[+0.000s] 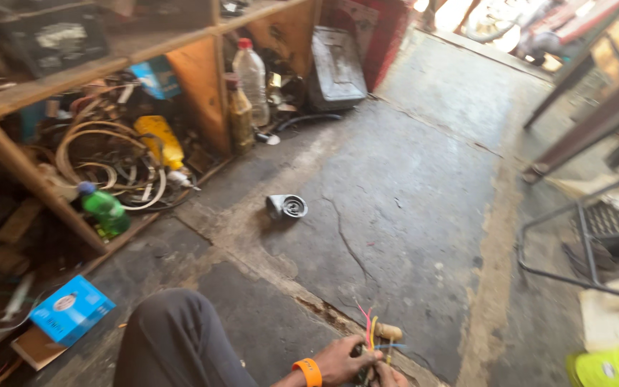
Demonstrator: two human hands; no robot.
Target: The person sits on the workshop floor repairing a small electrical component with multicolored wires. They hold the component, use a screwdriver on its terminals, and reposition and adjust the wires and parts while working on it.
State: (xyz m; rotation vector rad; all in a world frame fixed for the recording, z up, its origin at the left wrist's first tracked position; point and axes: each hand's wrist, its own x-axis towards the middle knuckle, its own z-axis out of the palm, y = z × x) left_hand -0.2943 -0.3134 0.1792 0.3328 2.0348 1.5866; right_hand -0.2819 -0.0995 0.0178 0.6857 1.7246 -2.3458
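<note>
At the bottom edge of the head view my left hand, with an orange wristband, is closed around a bundle of thin coloured wires in pink, yellow, green and blue. Only a sliver of my right hand shows beside it at the frame edge, touching the same bundle. A small tan cylindrical piece sticks out by the wires. My knee in dark trousers is to the left.
A small metal round part lies on the cracked concrete floor. A wooden shelf unit at left holds hoses, bottles and a blue box sits near it. A metal frame stands at right.
</note>
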